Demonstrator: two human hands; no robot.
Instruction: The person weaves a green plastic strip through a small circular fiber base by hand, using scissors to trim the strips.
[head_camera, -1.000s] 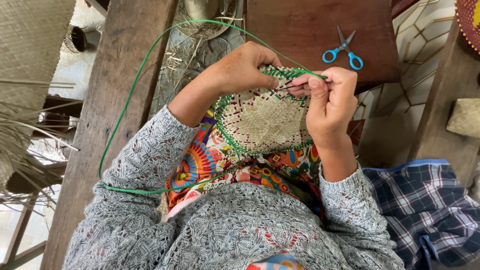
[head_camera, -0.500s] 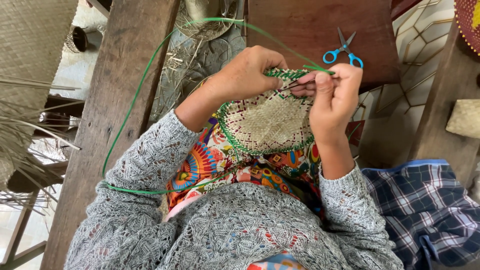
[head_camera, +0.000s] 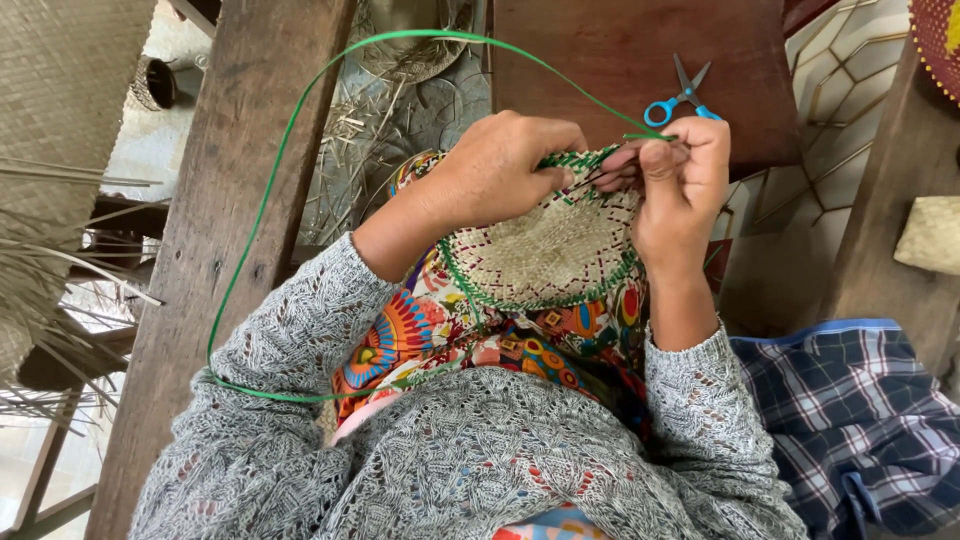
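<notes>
A round woven straw disc (head_camera: 550, 250) with a green stitched rim rests on my lap over bright patterned cloth. My left hand (head_camera: 500, 165) grips the disc's upper left edge. My right hand (head_camera: 675, 170) pinches a long green plastic strip (head_camera: 270, 190) at the disc's top rim. The strip loops out to the left over a wooden plank and back across my lap. A thin needle-like tool shows between my fingers at the rim.
Blue-handled scissors (head_camera: 680, 95) lie on a dark red board (head_camera: 620, 60) just beyond my hands. A wooden plank (head_camera: 230, 220) runs along the left, with woven mats (head_camera: 60, 110) and loose straw beside it. Blue checked cloth (head_camera: 850, 410) lies at the right.
The green loop has swung higher and tightened toward the rim. My right hand has shifted slightly along the disc's top edge, pulling the strip.
</notes>
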